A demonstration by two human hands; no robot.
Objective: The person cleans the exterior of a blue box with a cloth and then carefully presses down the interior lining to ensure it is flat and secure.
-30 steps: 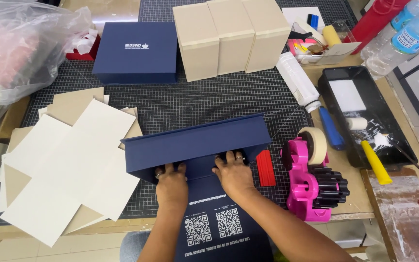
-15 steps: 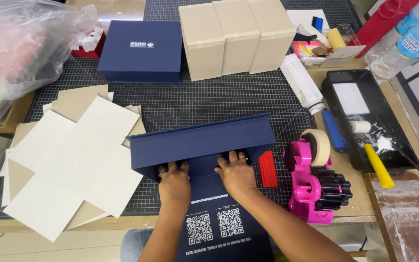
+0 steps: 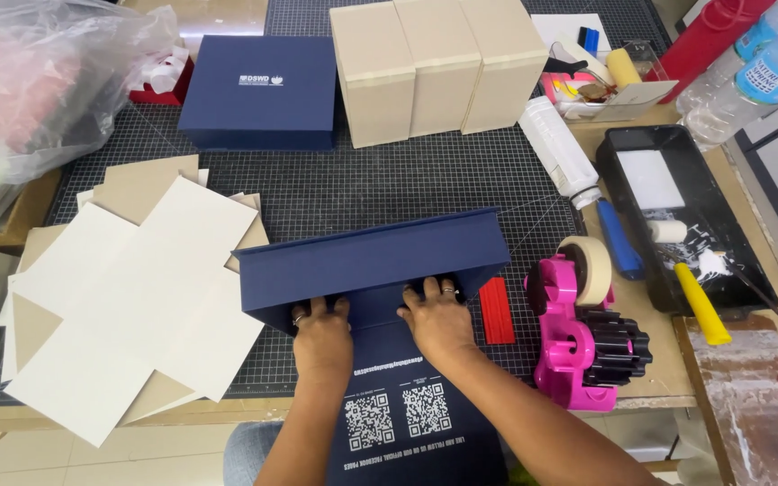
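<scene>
Gridded cutting mat (image 3: 389, 189), lower centre: left hand (image 3: 321, 331) and right hand (image 3: 438, 317) press flat-fingered against the navy box wall (image 3: 371, 265), whose long axis runs left–right just beyond the fingertips.

A pink tape dispenser (image 3: 578, 337) stands near the bench's right edge; three tan boxes (image 3: 438, 67) line its far edge.

Open mat (image 3: 380, 184) ahead; card sheets (image 3: 128, 297) left, tape dispenser (image 3: 583, 328) right.

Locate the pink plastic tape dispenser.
In the head view, the pink plastic tape dispenser sits right of the right hand, beside the small red block.
</scene>
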